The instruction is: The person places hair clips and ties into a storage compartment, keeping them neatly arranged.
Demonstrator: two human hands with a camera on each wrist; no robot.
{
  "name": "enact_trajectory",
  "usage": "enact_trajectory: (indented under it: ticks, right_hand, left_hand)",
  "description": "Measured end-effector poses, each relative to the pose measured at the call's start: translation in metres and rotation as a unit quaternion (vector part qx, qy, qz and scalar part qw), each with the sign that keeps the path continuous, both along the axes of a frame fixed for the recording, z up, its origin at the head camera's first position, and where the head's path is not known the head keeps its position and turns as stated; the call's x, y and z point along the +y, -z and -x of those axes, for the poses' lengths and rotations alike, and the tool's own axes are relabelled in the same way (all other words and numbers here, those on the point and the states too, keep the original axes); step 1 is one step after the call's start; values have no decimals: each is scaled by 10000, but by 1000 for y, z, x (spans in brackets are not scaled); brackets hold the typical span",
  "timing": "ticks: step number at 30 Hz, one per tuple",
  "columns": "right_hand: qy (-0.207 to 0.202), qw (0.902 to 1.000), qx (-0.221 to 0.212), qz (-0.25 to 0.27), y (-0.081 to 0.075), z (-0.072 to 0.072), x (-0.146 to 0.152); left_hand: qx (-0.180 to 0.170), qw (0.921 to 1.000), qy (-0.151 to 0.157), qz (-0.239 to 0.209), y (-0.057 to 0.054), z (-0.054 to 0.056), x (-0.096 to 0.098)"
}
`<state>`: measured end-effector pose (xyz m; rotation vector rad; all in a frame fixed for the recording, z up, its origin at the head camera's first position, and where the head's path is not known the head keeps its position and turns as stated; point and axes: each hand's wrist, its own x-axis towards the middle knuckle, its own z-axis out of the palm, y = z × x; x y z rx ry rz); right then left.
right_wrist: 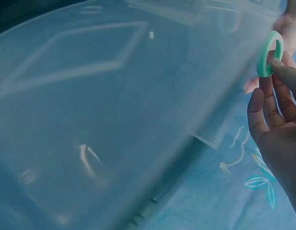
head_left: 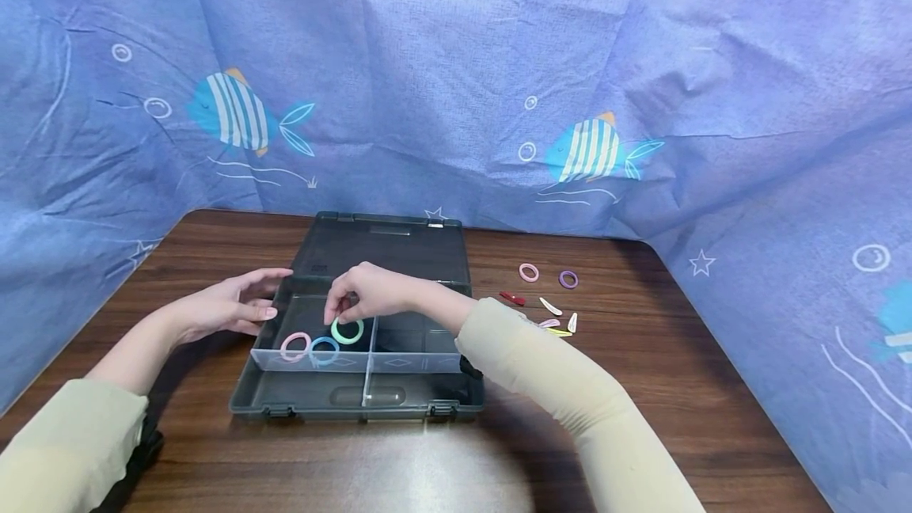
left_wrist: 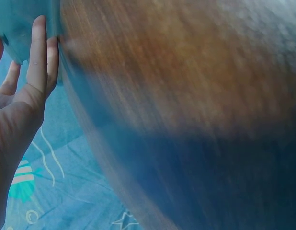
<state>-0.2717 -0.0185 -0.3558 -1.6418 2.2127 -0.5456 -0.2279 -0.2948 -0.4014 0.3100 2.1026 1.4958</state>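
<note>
A dark translucent organizer box (head_left: 313, 410) lies with its lid (head_left: 392, 248) folded back. My right hand (head_left: 370, 291) reaches over its rear left compartment and pinches a green hair tie (head_left: 347, 331) between thumb and fingers. In the right wrist view the green hair tie (right_wrist: 261, 67) stands on edge at the fingertips. A pink hair tie (head_left: 285, 355) and a blue hair tie (head_left: 324, 362) lie beside each other in that compartment, near the clear divider (head_left: 413, 362). My left hand (head_left: 228, 307) rests its extended fingers and thumb against the box's left side.
Right of the box, on the wooden table (head_left: 641, 386), lie another pink hair tie (head_left: 522, 274), a purple hair tie (head_left: 562, 281), a red hair clip (head_left: 511, 298) and several pale and yellow hair clips, one white clip (head_left: 550, 307) among them. A blue fish-print cloth (head_left: 456, 101) hangs behind.
</note>
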Motion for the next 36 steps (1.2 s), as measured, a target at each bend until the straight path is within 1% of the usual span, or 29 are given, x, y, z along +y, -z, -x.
enact_trajectory:
  ticks: [4, 7, 11, 16, 18, 22, 26, 31, 36]
  right_hand:
    - [-82, 9997, -128, -204, 7, 3, -1]
    - [-193, 9991, -101, -367, 13, 5, -1]
    - [-221, 9977, -7, -638, 18, 7, -3]
    - [-227, 9966, -73, -793, 22, 6, -6]
    - [-189, 9958, -58, -893, 23, 4, -7]
    - [33, 9933, 156, -1146, 26, 1, -9]
    - [162, 9905, 323, -1329, 27, -2, -11]
    - [152, 9903, 316, -1345, 26, -4, -11]
    - [-6, 9938, 44, -1112, 25, -2, -8]
  left_hand:
    - [20, 10000, -9, 39, 0, 0, 0]
    - [22, 10000, -13, 44, -1, 0, 0]
    - [-1, 10000, -27, 5, -1, 0, 0]
    - [3, 10000, -48, -21, 0, -1, -1]
    - [17, 10000, -50, -9, 1, -2, -1]
    - [30, 10000, -45, -35, 2, -3, -1]
    - [-31, 9999, -20, -137, 2, -3, -1]
    - [-29, 9999, 24, -155, 3, -2, -2]
    - [6, 9999, 6, -128, 3, -1, -1]
